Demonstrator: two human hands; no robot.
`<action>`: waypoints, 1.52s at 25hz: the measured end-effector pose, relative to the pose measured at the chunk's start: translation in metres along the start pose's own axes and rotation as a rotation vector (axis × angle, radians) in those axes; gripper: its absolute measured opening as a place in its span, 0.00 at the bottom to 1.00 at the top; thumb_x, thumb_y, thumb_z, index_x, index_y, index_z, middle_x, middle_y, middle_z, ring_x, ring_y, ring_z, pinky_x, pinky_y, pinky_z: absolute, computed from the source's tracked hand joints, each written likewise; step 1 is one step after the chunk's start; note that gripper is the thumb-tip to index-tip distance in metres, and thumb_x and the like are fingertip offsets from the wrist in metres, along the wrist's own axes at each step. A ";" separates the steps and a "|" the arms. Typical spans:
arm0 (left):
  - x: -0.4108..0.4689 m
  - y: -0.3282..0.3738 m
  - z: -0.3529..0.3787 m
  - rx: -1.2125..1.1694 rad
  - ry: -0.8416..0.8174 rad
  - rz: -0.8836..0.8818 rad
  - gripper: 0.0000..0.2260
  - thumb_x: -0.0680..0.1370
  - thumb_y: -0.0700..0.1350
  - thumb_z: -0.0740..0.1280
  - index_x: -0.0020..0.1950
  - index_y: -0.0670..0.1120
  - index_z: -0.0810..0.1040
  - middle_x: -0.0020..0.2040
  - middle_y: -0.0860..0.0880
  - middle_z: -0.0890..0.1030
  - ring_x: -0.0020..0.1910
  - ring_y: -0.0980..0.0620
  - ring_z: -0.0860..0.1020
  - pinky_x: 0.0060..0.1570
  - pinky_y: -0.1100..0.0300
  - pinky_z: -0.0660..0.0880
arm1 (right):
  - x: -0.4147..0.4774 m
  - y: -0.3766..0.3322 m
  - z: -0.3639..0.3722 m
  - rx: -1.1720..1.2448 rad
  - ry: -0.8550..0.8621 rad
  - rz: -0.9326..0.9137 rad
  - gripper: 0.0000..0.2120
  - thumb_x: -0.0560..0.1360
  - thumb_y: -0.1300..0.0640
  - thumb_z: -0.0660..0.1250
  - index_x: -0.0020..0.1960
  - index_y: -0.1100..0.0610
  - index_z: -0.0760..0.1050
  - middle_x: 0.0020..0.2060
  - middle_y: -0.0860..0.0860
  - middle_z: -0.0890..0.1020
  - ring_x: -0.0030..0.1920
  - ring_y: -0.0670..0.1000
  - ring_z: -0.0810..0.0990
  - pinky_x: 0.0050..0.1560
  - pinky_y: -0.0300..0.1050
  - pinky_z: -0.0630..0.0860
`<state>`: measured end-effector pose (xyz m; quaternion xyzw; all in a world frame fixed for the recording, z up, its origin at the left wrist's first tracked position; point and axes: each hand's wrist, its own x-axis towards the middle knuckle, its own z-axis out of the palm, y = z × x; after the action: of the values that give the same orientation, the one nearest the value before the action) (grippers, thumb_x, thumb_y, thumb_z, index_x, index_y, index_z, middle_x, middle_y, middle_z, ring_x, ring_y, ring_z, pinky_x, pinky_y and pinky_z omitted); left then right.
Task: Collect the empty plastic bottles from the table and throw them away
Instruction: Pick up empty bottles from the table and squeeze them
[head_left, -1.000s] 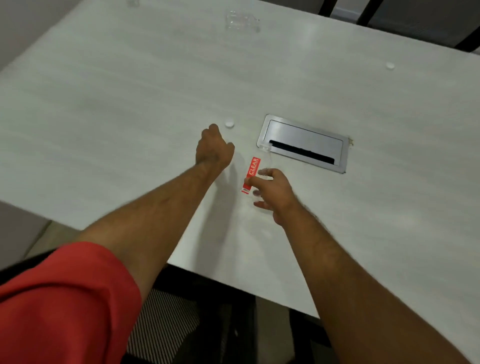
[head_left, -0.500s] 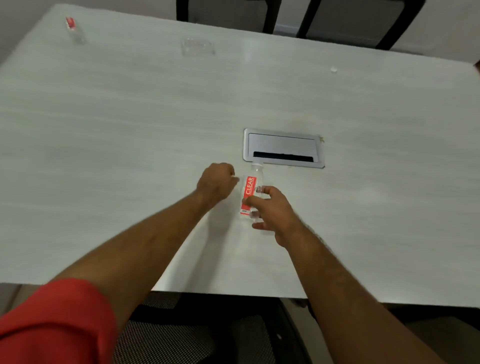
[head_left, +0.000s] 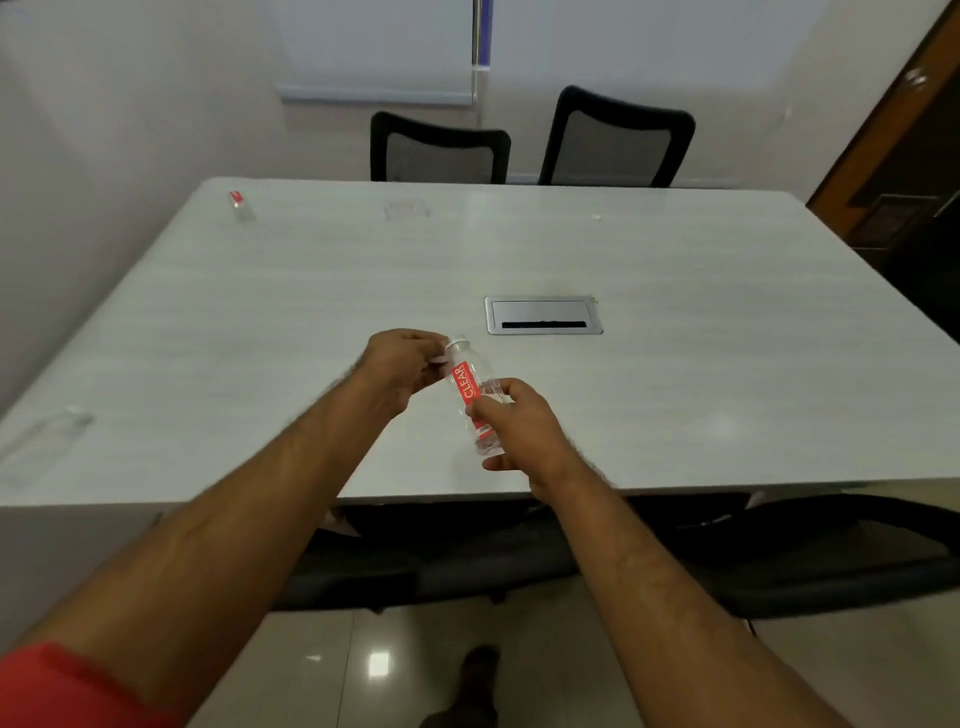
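A small clear plastic bottle (head_left: 470, 387) with a red label is held above the near part of the white table (head_left: 260, 322), tilted slightly left. My right hand (head_left: 519, 431) grips its lower body. My left hand (head_left: 402, 364) has its fingers pinched at the white cap on the bottle's top. A second bottle with a red label (head_left: 240, 204) lies at the table's far left corner. A clear bottle (head_left: 49, 434) lies near the left edge. A crushed clear bottle (head_left: 406, 209) rests at the far middle.
A metal cable hatch (head_left: 543, 315) is set into the table centre. A small white cap (head_left: 597, 217) lies far right. Two black chairs (head_left: 439, 150) stand behind the table, another black chair (head_left: 779, 545) at the near side. A wooden door (head_left: 904, 156) is at right.
My left hand picked up the cap from the table and brought it to the bottle's top. My right hand lifted the bottle off the table. The view pulled back.
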<state>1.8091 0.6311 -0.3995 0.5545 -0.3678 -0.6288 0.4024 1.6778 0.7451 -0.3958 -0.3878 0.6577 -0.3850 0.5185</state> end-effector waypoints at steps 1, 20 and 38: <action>-0.022 0.000 -0.010 0.023 0.004 0.024 0.04 0.77 0.32 0.66 0.45 0.38 0.79 0.50 0.38 0.83 0.42 0.45 0.82 0.34 0.60 0.81 | -0.023 0.001 0.008 -0.009 -0.003 -0.021 0.16 0.77 0.51 0.68 0.62 0.47 0.68 0.56 0.48 0.75 0.47 0.49 0.79 0.41 0.43 0.82; -0.203 0.016 -0.266 0.162 -0.067 0.105 0.06 0.78 0.35 0.66 0.53 0.40 0.81 0.52 0.41 0.83 0.49 0.47 0.82 0.46 0.58 0.83 | -0.165 0.009 0.206 -0.133 -0.227 -0.159 0.14 0.77 0.53 0.68 0.60 0.43 0.71 0.65 0.52 0.75 0.55 0.53 0.79 0.42 0.44 0.82; -0.213 -0.020 -0.480 -0.331 -0.042 0.091 0.08 0.78 0.37 0.65 0.55 0.39 0.80 0.45 0.46 0.86 0.44 0.52 0.84 0.50 0.58 0.80 | -0.169 0.012 0.427 0.403 -0.644 0.273 0.24 0.75 0.38 0.65 0.56 0.58 0.78 0.37 0.54 0.83 0.29 0.49 0.80 0.22 0.37 0.73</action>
<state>2.2972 0.8260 -0.3873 0.4502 -0.2923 -0.6731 0.5087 2.1225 0.8593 -0.4124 -0.2880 0.4183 -0.2926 0.8102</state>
